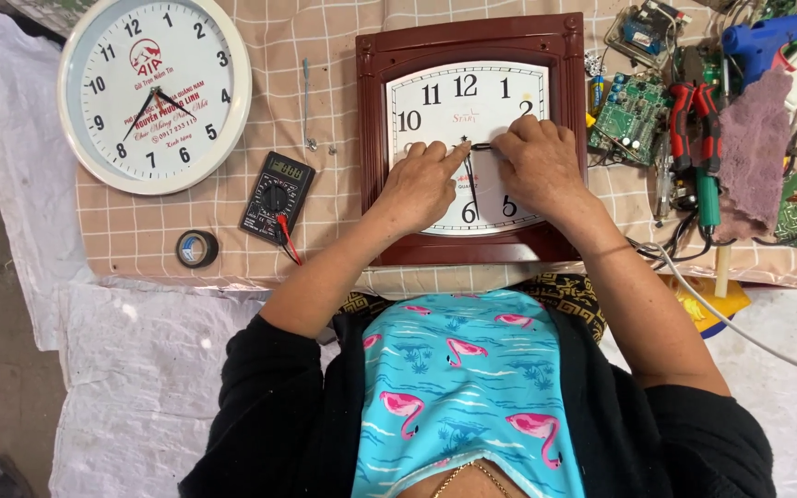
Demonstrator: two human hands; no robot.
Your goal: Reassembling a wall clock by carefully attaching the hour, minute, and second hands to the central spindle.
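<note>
A square wall clock (472, 41) with a dark red frame and a white dial lies flat on the checked cloth in front of me. My left hand (420, 184) rests on the dial, its index finger pressing at the centre hub. My right hand (539, 164) lies on the dial's right side and pinches a short black clock hand (481, 146) next to the hub. A thin long hand (472, 189) points down toward the bottom numeral.
A round white wall clock (154, 92) lies at the left. A black multimeter (276, 196) and a roll of black tape (197, 248) sit below it. Circuit boards (631, 115), red-handled pliers (694, 115), a blue glue gun (772, 41) and a purple rag (754, 138) crowd the right side.
</note>
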